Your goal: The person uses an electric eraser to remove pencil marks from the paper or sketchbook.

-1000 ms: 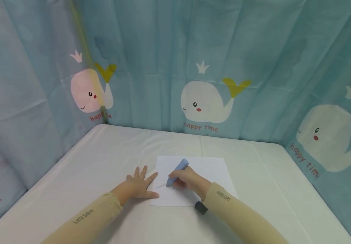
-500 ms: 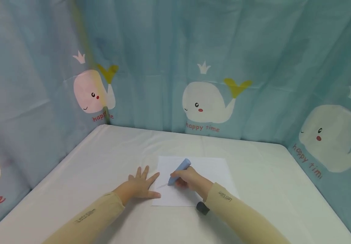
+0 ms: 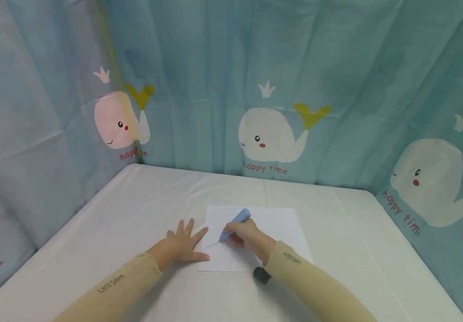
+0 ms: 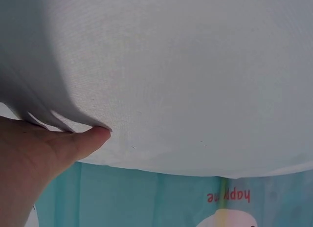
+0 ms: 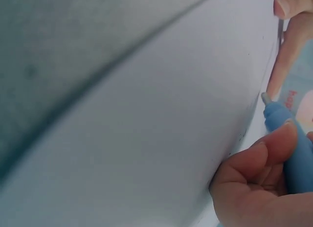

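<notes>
My right hand [image 3: 245,235] holds a thick light-blue marker [image 3: 235,224] between thumb and fingers, slanted. In the head view its tip meets a white sheet of paper [image 3: 279,223] at the end of a short faint line [image 3: 211,245]. The right wrist view shows the marker [image 5: 296,153] close up, with its pale narrow tip and my curled thumb. My left hand [image 3: 181,246] lies flat with fingers spread at the sheet's left edge, thumb over the paper. In the left wrist view, part of the left hand [image 4: 44,153] rests on the white cloth.
A white cloth covers the table [image 3: 151,192] beneath the sheet. A small dark object [image 3: 262,275] sits by my right wrist, at the sheet's near edge. Blue curtains [image 3: 199,125] printed with whales stand behind the table and along both sides.
The marker tip has shifted slightly away from me over the paper, and my right hand has moved a little with it. My left hand has stayed in place.
</notes>
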A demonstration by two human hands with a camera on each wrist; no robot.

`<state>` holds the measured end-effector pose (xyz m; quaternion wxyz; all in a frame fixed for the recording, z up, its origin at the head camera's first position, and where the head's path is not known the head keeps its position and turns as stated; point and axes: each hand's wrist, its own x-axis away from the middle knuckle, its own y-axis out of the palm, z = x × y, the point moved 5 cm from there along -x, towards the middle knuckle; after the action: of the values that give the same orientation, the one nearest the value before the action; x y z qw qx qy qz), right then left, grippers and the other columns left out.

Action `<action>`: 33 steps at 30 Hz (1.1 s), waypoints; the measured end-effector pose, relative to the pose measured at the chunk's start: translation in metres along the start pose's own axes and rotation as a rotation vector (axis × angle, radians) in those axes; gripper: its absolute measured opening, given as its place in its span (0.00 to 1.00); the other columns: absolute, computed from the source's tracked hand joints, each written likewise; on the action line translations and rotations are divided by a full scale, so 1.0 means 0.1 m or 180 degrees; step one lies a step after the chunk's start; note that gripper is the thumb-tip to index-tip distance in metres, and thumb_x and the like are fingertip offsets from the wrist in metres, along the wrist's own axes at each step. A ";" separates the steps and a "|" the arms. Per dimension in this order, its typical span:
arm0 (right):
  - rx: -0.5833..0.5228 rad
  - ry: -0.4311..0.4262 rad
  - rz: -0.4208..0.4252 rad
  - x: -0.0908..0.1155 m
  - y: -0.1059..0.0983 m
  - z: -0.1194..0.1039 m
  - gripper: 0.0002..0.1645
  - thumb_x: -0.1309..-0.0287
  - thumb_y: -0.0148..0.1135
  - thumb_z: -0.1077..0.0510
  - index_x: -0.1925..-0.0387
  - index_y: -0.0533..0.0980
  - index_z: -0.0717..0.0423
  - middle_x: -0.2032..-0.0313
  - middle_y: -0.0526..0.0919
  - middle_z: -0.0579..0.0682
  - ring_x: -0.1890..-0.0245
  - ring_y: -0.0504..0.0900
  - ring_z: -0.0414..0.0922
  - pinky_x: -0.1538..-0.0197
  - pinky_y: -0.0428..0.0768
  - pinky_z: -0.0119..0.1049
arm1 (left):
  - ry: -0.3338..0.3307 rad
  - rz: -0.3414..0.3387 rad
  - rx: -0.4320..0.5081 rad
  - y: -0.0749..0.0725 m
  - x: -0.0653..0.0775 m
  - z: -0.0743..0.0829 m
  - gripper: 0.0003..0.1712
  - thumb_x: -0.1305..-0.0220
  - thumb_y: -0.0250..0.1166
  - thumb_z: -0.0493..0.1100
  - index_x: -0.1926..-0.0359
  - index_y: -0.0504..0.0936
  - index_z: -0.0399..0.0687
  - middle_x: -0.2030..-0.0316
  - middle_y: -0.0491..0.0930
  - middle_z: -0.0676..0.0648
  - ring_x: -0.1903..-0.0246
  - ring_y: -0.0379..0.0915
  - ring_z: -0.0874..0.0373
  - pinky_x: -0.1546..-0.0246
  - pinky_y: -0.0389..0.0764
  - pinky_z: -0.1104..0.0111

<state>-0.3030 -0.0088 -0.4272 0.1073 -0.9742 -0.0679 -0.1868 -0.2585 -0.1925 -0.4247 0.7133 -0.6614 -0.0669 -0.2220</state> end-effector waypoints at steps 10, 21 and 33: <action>0.0138 -0.0047 -0.0170 -0.01 0.03 -0.01 0.32 0.52 0.69 0.61 0.49 0.66 0.73 0.75 0.80 0.54 0.81 0.77 0.41 0.73 0.77 0.30 | -0.0002 0.0001 -0.0040 -0.02 0.01 0.00 0.54 0.42 0.54 0.76 0.24 0.51 0.53 0.27 0.39 0.28 0.30 0.33 0.26 0.41 0.53 0.31; 0.0125 -0.0016 -0.0209 -0.02 0.01 -0.01 0.34 0.52 0.70 0.60 0.47 0.65 0.74 0.71 0.80 0.55 0.79 0.77 0.41 0.72 0.77 0.29 | 0.0032 0.0072 0.0023 -0.03 0.03 0.01 0.54 0.42 0.55 0.75 0.25 0.52 0.51 0.27 0.40 0.27 0.30 0.33 0.25 0.42 0.52 0.30; 0.0189 -0.0024 -0.0208 -0.02 0.02 -0.02 0.19 0.51 0.67 0.60 0.59 0.74 0.67 0.80 0.79 0.51 0.82 0.76 0.40 0.75 0.74 0.29 | 0.0044 0.0071 0.0059 -0.03 0.03 0.02 0.54 0.42 0.56 0.75 0.25 0.52 0.51 0.27 0.40 0.27 0.30 0.33 0.25 0.42 0.52 0.30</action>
<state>-0.3046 -0.0110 -0.4267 0.1298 -0.9685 -0.1056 -0.1844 -0.2569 -0.1915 -0.4211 0.7223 -0.6539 -0.0566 -0.2179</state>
